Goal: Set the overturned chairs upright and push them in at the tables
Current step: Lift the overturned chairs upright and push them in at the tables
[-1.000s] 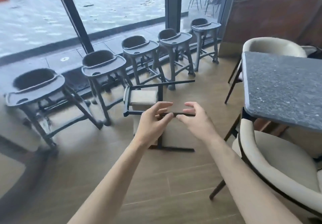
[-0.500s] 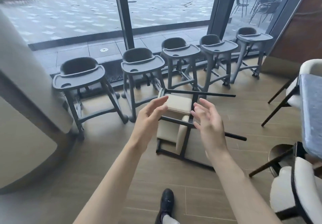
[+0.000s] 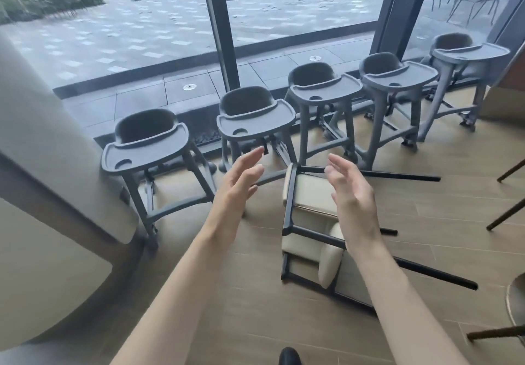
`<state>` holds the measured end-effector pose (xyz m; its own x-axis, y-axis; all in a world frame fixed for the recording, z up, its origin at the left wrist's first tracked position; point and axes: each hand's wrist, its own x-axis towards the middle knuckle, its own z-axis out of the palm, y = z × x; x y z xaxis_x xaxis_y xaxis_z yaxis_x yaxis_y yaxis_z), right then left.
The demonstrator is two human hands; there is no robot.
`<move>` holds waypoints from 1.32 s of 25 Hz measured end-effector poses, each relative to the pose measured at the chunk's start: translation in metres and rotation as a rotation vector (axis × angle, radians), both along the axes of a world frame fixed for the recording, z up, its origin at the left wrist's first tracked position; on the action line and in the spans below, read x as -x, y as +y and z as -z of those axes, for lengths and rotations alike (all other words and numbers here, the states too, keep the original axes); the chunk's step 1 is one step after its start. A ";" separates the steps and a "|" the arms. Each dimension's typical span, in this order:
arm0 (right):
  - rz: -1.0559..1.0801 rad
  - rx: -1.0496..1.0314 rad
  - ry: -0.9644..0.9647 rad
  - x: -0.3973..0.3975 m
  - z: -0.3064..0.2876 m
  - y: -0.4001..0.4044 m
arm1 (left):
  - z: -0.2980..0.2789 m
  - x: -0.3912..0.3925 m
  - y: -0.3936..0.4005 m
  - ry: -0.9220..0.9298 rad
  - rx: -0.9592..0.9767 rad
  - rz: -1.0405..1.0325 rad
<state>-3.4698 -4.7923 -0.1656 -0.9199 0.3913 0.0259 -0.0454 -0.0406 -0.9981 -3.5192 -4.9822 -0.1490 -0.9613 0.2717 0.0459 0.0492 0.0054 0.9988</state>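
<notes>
An overturned chair (image 3: 309, 194) with a black frame and cream cushions lies on its side on the wooden floor, its thin black legs pointing right. My left hand (image 3: 238, 185) hovers open to the left of the chair's seat, fingers spread, holding nothing. My right hand (image 3: 350, 194) is open above the seat and frame, palm facing left, also empty. Neither hand touches the chair.
Several grey high chairs (image 3: 255, 120) stand in a row along the glass wall behind the fallen chair. A large cream upholstered chair (image 3: 42, 194) fills the left side. Dark chair legs (image 3: 508, 211) show at the right edge. My shoe (image 3: 289, 356) is at the bottom.
A second ago both hands pinched a chair leg; they have let go and spread apart. The view has swung left, so the table and cream chairs at the right have left the frame.
</notes>
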 end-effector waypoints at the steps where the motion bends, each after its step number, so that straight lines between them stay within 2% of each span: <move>1: -0.004 0.005 0.010 0.018 0.000 0.001 | -0.003 0.019 0.000 0.005 0.002 -0.007; 10: -0.035 -0.025 0.022 0.142 0.011 -0.011 | -0.008 0.137 -0.009 -0.018 -0.006 -0.048; 16: 0.022 -0.049 -0.009 0.213 0.019 -0.037 | 0.006 0.210 -0.031 -0.028 -0.010 0.018; 26: 0.209 -0.074 -0.075 0.340 0.028 -0.140 | 0.010 0.365 -0.110 -0.060 0.051 0.223; 29: 0.237 -0.094 -0.099 0.365 0.032 -0.155 | 0.009 0.403 -0.109 -0.048 0.100 0.289; 33: 0.362 -0.061 -0.149 0.387 0.040 -0.152 | 0.010 0.437 -0.090 -0.075 0.069 0.404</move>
<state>-3.8566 -4.9446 -0.2061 -0.7182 0.6928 -0.0643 0.0999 0.0113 -0.9949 -3.9557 -5.0723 -0.1589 -0.7765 0.6280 -0.0514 -0.0114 0.0676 0.9976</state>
